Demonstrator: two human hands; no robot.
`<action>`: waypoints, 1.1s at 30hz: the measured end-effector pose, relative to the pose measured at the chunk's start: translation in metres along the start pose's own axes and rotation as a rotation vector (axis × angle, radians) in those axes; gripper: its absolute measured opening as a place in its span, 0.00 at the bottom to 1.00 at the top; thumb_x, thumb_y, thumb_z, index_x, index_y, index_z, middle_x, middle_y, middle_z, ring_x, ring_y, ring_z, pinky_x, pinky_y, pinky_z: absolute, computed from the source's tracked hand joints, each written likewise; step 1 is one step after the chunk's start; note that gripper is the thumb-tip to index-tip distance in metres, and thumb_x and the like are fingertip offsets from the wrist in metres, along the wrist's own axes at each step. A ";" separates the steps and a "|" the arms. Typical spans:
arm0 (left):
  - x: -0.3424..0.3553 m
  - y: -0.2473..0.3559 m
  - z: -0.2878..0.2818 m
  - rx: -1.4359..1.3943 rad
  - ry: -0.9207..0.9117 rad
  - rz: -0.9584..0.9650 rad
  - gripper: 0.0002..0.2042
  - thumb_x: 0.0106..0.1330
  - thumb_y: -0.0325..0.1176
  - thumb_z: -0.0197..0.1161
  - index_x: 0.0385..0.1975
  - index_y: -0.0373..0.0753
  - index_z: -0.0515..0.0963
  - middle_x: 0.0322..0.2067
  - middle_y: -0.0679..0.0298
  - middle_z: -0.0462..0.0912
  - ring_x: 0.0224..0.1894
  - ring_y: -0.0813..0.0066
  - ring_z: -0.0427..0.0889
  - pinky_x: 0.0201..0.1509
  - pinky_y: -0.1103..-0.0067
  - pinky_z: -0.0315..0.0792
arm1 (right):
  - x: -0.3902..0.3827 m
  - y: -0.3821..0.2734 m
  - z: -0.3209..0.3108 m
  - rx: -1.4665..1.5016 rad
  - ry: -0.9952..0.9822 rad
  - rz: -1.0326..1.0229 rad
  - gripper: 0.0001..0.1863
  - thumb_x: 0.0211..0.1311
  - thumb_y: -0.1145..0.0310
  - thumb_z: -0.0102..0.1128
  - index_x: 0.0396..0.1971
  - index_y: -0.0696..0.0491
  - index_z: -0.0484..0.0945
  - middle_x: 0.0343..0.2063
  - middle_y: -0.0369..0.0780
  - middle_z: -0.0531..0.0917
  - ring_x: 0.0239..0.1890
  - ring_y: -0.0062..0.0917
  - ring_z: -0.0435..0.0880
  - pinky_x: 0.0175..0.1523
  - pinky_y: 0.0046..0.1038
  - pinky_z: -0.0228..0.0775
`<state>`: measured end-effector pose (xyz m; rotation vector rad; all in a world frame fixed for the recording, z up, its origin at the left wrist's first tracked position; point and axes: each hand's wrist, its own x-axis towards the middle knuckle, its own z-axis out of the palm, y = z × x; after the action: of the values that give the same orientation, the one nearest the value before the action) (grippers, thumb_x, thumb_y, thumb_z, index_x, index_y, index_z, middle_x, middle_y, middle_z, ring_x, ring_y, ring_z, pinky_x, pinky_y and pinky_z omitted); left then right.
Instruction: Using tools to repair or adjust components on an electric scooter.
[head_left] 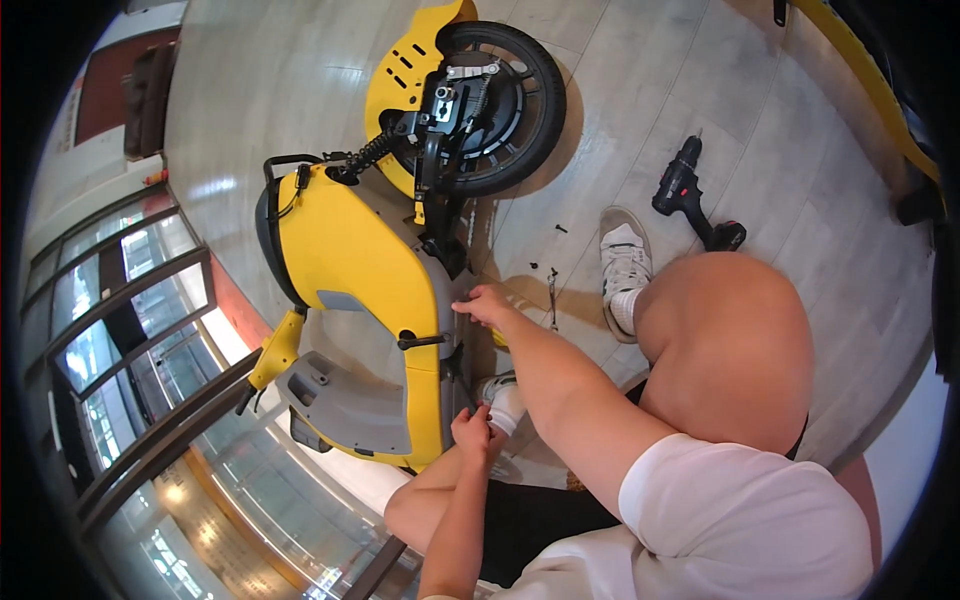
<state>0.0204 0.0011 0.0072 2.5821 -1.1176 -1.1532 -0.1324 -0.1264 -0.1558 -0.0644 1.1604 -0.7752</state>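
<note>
A yellow electric scooter (365,235) with grey panels lies on its side in front of me, its wheel (505,110) far from me. My right hand (487,306) reaches to the grey trim along the body's underside. Its fingers are stretched out, with their tips against the trim. Nearer me, my left hand (473,432) is closed beside the lower yellow edge, above my sock. What it holds, if anything, is hidden. Below my right wrist a small yellow thing (500,338) is partly covered. A wrench-like metal tool (553,297) lies on the floor to the right.
A black cordless drill (683,188) lies beyond my right shoe (625,262). Small dark screws (561,229) are scattered on the grey plank floor (640,80). Glass display cases (130,310) stand at left. A curved yellow part (870,65) is at the far right edge.
</note>
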 end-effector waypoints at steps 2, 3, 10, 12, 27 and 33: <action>-0.003 0.001 0.002 0.001 0.005 -0.019 0.07 0.56 0.27 0.64 0.23 0.30 0.75 0.16 0.62 0.76 0.14 0.82 0.69 0.14 0.81 0.59 | 0.002 0.001 0.000 0.009 -0.011 -0.035 0.30 0.43 0.58 0.77 0.45 0.59 0.76 0.27 0.40 0.84 0.23 0.23 0.81 0.26 0.26 0.72; -0.002 0.000 0.001 -0.002 0.013 -0.017 0.07 0.56 0.27 0.64 0.23 0.30 0.75 0.16 0.62 0.76 0.14 0.82 0.69 0.14 0.81 0.59 | 0.003 0.000 0.000 0.017 -0.017 -0.070 0.26 0.42 0.60 0.77 0.39 0.59 0.79 0.24 0.39 0.84 0.21 0.23 0.81 0.25 0.25 0.72; 0.004 -0.008 0.000 0.035 -0.014 0.001 0.07 0.54 0.28 0.65 0.26 0.30 0.77 0.17 0.62 0.78 0.15 0.81 0.70 0.15 0.81 0.61 | 0.013 0.005 -0.002 0.021 -0.030 -0.102 0.19 0.42 0.63 0.77 0.31 0.59 0.81 0.24 0.39 0.84 0.21 0.22 0.81 0.26 0.25 0.73; 0.008 -0.013 -0.005 0.059 -0.001 0.030 0.07 0.54 0.29 0.65 0.27 0.31 0.78 0.17 0.62 0.78 0.15 0.80 0.70 0.16 0.80 0.61 | 0.009 0.003 0.004 0.081 -0.050 -0.085 0.15 0.46 0.66 0.76 0.29 0.56 0.80 0.20 0.36 0.81 0.18 0.18 0.76 0.19 0.21 0.61; -0.006 0.004 0.002 -0.012 -0.026 -0.029 0.06 0.56 0.28 0.65 0.25 0.34 0.76 0.18 0.62 0.76 0.11 0.80 0.68 0.11 0.80 0.57 | -0.003 -0.006 -0.007 0.100 -0.079 -0.053 0.14 0.47 0.63 0.75 0.30 0.54 0.80 0.21 0.35 0.80 0.20 0.18 0.75 0.19 0.21 0.59; 0.000 -0.001 0.002 0.031 -0.005 -0.001 0.06 0.55 0.28 0.65 0.22 0.33 0.75 0.17 0.62 0.76 0.12 0.79 0.68 0.12 0.80 0.58 | -0.002 -0.005 -0.005 0.144 -0.089 -0.046 0.14 0.48 0.64 0.75 0.30 0.54 0.80 0.21 0.35 0.79 0.19 0.17 0.74 0.19 0.21 0.58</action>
<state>0.0195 0.0027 0.0054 2.6047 -1.1449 -1.1518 -0.1392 -0.1271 -0.1543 -0.0062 1.0192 -0.8861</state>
